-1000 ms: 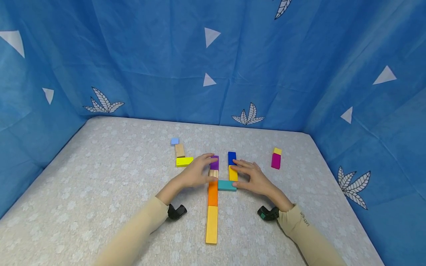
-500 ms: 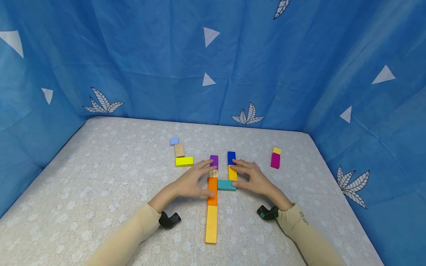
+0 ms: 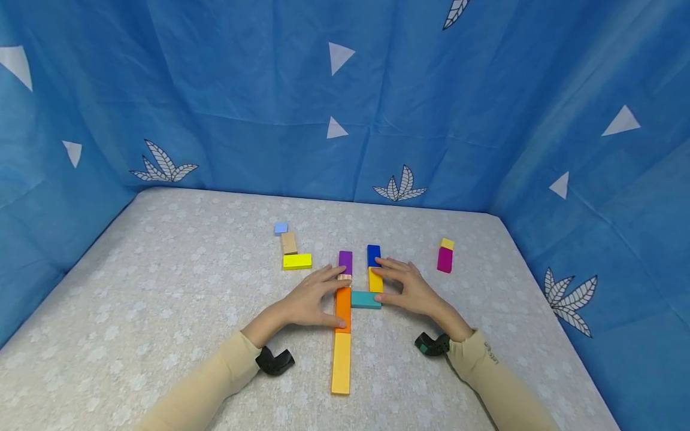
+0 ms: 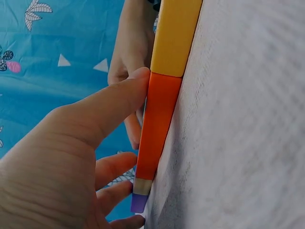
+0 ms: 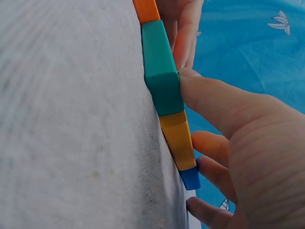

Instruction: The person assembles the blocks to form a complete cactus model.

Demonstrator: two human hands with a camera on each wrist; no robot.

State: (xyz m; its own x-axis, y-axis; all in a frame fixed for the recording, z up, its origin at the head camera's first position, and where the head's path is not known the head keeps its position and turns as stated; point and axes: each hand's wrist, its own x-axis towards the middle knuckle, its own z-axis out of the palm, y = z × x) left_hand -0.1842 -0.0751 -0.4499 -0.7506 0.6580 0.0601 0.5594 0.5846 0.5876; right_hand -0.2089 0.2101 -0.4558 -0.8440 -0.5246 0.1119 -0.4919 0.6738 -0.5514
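Note:
A column of wooden blocks runs toward the person in the head view: purple (image 3: 345, 260), a small striped wood piece (image 4: 142, 186), orange (image 3: 343, 305) and light orange (image 3: 341, 364). A teal block (image 3: 365, 300) extends right from the orange one; behind it stand a yellow-orange block (image 3: 375, 280) and a dark blue block (image 3: 374, 254). My left hand (image 3: 307, 301) spreads along the column, thumb at the orange block's near end, fingertips by the wood and purple pieces. My right hand (image 3: 412, 291) has its thumb on the teal block and extended fingers by the yellow-orange and blue ones.
Left at the back lie a light blue cube (image 3: 281, 228), a plain wood block (image 3: 289, 243) and a bright yellow block (image 3: 297, 261). At the right are a small yellow block (image 3: 447, 243) and a magenta block (image 3: 444, 260). A blue curtain (image 3: 259, 90) surrounds the table.
My left hand has drawn back toward the person; its thumb slid from the orange block's far end to its near end. My right hand and the blocks stay in place.

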